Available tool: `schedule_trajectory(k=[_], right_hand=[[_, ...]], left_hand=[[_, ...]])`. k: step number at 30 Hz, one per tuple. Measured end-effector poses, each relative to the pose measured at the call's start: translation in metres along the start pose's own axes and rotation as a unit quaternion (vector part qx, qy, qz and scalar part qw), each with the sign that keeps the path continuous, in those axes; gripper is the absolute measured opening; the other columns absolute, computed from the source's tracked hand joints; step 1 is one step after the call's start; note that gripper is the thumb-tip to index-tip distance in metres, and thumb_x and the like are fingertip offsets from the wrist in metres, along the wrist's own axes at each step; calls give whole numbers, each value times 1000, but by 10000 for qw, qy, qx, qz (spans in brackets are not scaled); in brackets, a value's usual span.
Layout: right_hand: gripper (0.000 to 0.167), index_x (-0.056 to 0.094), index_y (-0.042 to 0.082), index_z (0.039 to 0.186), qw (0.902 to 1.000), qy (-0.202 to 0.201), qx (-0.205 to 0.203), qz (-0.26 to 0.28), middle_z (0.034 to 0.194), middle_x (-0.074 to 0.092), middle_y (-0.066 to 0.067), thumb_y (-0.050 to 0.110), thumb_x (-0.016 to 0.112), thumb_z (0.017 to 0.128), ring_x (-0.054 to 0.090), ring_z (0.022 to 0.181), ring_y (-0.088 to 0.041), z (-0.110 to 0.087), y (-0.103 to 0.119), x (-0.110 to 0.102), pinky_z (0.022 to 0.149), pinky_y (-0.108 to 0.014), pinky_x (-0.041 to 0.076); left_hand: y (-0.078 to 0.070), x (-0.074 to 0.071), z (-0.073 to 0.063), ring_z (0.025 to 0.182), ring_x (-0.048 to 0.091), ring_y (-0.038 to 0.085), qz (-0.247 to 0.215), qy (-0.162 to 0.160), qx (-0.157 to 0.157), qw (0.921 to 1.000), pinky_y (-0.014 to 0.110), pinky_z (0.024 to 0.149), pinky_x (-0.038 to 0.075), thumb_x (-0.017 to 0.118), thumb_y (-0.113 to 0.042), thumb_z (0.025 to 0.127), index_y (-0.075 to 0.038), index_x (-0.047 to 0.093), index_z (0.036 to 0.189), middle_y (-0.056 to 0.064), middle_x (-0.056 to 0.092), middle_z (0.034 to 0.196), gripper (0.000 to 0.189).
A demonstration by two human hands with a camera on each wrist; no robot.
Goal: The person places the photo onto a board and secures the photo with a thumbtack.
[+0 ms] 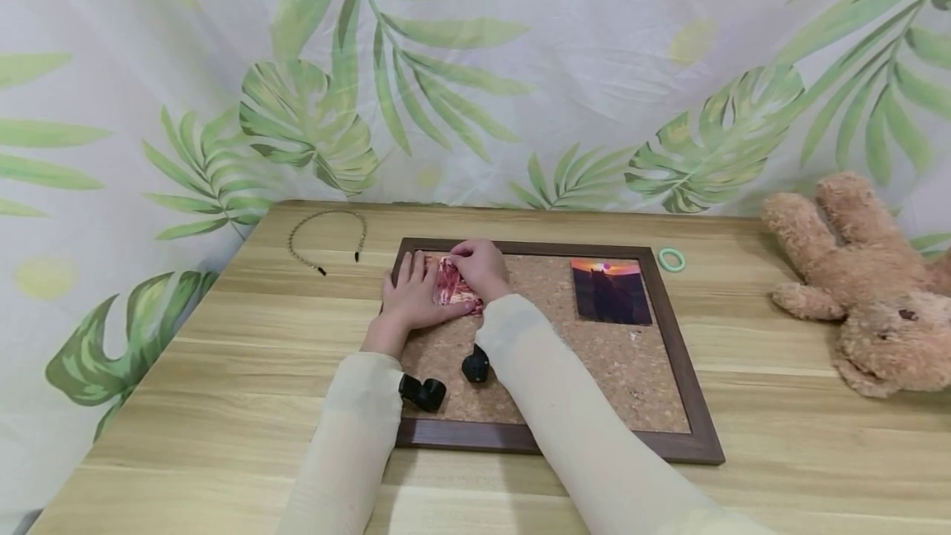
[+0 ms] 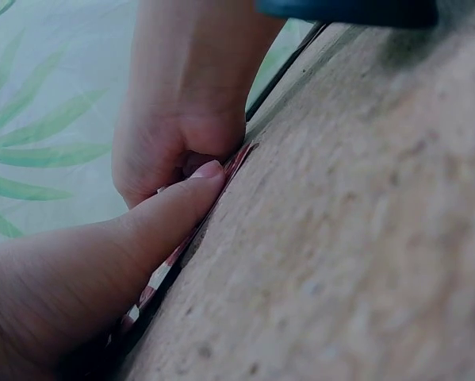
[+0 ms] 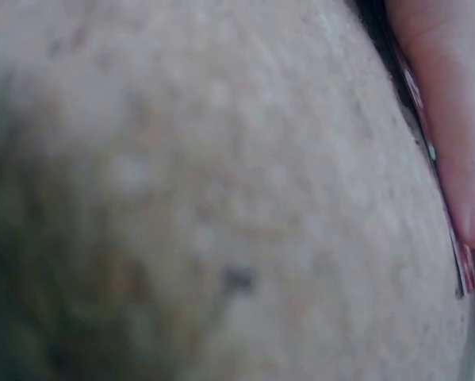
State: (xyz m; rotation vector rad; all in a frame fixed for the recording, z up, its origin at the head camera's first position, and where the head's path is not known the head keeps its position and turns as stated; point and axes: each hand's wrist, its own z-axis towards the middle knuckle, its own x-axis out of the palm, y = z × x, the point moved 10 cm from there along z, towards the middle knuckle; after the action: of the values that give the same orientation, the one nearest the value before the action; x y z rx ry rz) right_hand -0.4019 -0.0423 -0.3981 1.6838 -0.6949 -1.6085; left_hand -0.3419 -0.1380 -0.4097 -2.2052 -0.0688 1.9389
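A small red and pink picture (image 1: 450,283) lies on the cork board (image 1: 531,378), inside its dark brown frame. My left hand (image 1: 412,291) is spread over the picture's left and lower parts, its thumb stretched along the lower edge. At the picture's upper right, my right hand (image 1: 486,268) has bent fingers close to the surface; whether they pinch something small is hidden. In the left wrist view the left thumb (image 2: 166,222) presses on the picture's edge, with the curled right hand (image 2: 181,143) just beyond. The right wrist view shows the thumb on the picture's edge (image 3: 465,270).
A dark sunset picture (image 1: 611,294) sits at the board's upper right, with a pink dot near its top. A mint-green ring (image 1: 672,260) and a teddy bear (image 1: 877,287) lie to the right. A thin chain with black ends (image 1: 292,244) lies at the back left.
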Motion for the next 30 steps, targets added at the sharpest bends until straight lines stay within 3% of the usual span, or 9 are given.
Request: schedule_trajectory(k=[21,30], right_hand=[[10,68,19,81,9967,88,-141,-797,83,61,5,25,60,80,55,77,-13,3,5,3,63,-30,43],[10,66,19,79,9956,66,9,-933,82,61,5,27,60,80,55,76,-14,3,5,2,61,-29,42]], left_hand=[[-2,-3,-1,127,-4,31,32,-100,50,9999,57,93,4,41,-71,70,-5,15,139,19,4,141,98],[0,-1,0,127,-5,31,-37,-73,49,10000,56,94,3,39,-73,70,-6,14,139,18,4,141,99]])
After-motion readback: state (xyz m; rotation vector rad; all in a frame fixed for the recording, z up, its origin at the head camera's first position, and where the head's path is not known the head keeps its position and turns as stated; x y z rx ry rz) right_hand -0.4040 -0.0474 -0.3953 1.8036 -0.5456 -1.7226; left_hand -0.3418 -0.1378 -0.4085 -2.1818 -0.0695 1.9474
